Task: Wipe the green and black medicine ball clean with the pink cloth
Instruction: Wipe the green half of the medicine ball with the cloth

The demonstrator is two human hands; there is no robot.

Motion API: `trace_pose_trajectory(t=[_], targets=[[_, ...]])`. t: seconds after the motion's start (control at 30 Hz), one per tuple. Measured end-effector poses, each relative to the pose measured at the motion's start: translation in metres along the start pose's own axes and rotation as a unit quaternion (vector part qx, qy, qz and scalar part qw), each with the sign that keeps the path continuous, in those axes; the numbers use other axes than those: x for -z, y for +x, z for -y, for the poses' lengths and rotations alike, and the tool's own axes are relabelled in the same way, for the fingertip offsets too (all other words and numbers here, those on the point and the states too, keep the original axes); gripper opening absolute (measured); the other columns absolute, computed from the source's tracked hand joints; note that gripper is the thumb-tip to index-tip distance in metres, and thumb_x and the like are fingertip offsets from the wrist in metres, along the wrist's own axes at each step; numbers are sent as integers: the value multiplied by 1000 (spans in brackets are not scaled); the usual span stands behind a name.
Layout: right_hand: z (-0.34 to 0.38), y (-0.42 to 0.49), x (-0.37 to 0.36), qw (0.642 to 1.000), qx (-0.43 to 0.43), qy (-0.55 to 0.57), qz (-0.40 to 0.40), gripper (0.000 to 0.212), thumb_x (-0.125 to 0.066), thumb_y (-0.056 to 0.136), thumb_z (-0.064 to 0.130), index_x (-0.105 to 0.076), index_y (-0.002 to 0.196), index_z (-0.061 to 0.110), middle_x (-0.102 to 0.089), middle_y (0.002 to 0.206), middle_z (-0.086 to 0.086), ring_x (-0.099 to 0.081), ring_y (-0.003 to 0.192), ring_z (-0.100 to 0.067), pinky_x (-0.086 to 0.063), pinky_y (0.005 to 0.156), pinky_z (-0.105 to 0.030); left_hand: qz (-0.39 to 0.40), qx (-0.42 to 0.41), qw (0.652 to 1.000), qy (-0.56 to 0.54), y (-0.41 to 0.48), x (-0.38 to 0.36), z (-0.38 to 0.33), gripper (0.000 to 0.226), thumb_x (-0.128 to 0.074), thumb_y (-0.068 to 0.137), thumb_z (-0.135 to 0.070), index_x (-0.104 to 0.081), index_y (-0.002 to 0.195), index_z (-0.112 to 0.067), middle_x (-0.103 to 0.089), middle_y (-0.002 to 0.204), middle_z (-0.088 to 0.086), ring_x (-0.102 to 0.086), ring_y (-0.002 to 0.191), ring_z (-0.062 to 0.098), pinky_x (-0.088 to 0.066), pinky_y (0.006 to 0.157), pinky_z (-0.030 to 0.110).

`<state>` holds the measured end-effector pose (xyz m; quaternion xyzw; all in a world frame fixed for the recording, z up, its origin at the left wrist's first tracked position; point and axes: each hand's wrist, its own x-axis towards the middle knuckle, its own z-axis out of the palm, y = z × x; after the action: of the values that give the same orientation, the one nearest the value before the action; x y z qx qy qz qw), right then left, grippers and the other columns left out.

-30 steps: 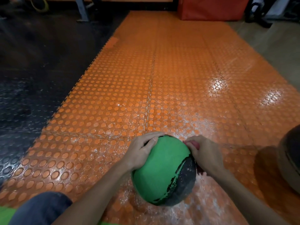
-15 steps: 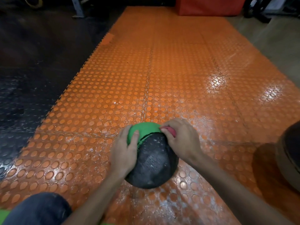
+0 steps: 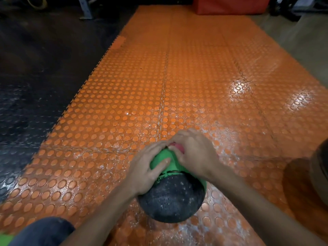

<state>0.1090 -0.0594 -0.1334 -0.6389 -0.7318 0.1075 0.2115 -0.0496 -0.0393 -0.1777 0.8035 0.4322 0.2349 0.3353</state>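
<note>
Head view. Medicine ball [image 3: 172, 197] sits on the orange mat [image 3: 159, 95], low centre of frame, between both forearms. It is a round sphere: the near half is black, rough and pitted with pale specks, the far top is smooth matte green, and the seam between the two colours is ragged.

Left hand [image 3: 145, 167] lies flat on the ball's left shoulder, fingers fairly straight and spread, thumb on the green patch; it presses the ball and is not clenched. Right hand [image 3: 193, 153] is on the far top of the ball, fingers curled round the pink cloth [image 3: 175, 146], which is bunched up with only a small crumpled bit showing at the fingertips, touching the green surface.

The mat is glossy interlocking tiles with raised round studs, toothed edges and whitish dusty smears near the ball. Black studded floor [image 3: 26, 86] to the left. Red padded box [image 3: 229, 5] at the far end. Part of a dark round ball [image 3: 321, 174] at the right edge. Knee in blue denim [image 3: 44, 231] bottom left.
</note>
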Motion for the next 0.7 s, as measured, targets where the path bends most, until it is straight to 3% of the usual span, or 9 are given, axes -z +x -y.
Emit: trace_pose_trajectory(t=[0.07,0.13,0.23,0.3,0.37,0.5,0.6,0.7], targets=[[-2,-15,-7,998,-31,23,-51,20,-52,85,31,-66,98,26,-60,90,16,-49,85,-5,-45,79,-25,31,-22,999,12,-1,1,5,66,-24,76,-79,-30,131,-41,-39,138,-16,-40,125,6,-33,106,52],[-17,-42,-14,975,-141,126,-114,11,-57,83,27,-66,89,29,-59,85,19,-54,79,-3,-49,74,-26,62,0,998,24,2,9,10,78,-15,70,-87,-18,134,-43,-32,143,-13,-35,129,7,-28,109,49],[-38,-75,-20,936,-256,220,-101,21,-59,85,21,-58,77,39,-63,72,17,-61,65,-6,-55,64,-35,26,106,984,143,10,24,13,78,-16,82,-75,-17,145,-29,-27,150,-1,-27,136,16,-18,111,42],[-41,-84,-20,940,-256,211,-85,26,-60,86,20,-55,74,42,-62,69,17,-60,60,-8,-55,60,-33,-56,154,972,166,12,31,7,60,-22,96,-52,-33,142,-15,-37,146,9,-34,133,22,-23,110,40],[-36,-79,-16,929,-253,248,-108,23,-59,86,20,-57,76,41,-62,70,13,-61,59,-13,-54,57,-30,-105,160,975,114,10,29,-10,49,-25,101,-37,-43,135,-8,-45,140,11,-41,129,22,-26,109,36],[-30,-42,1,917,-250,281,-134,12,-54,88,22,-60,98,26,-60,78,10,-59,59,-15,-47,43,-14,-45,181,971,150,5,0,-38,54,-17,98,-46,-39,138,-18,-38,146,2,-33,134,16,-20,113,39],[-37,-8,7,921,-265,275,-75,14,-54,89,24,-63,97,18,-58,74,9,-55,57,-9,-46,47,-17,-43,150,966,204,6,-13,-38,60,-10,92,-54,-34,141,-27,-33,148,-8,-27,137,9,-13,113,31],[-36,8,-1,915,-294,267,73,18,-54,90,24,-64,76,19,-62,71,3,-57,60,-18,-51,56,-28,-12,116,975,188,0,-8,-38,68,-9,83,-53,-30,143,-28,-30,149,-11,-25,137,7,-10,108,23]])
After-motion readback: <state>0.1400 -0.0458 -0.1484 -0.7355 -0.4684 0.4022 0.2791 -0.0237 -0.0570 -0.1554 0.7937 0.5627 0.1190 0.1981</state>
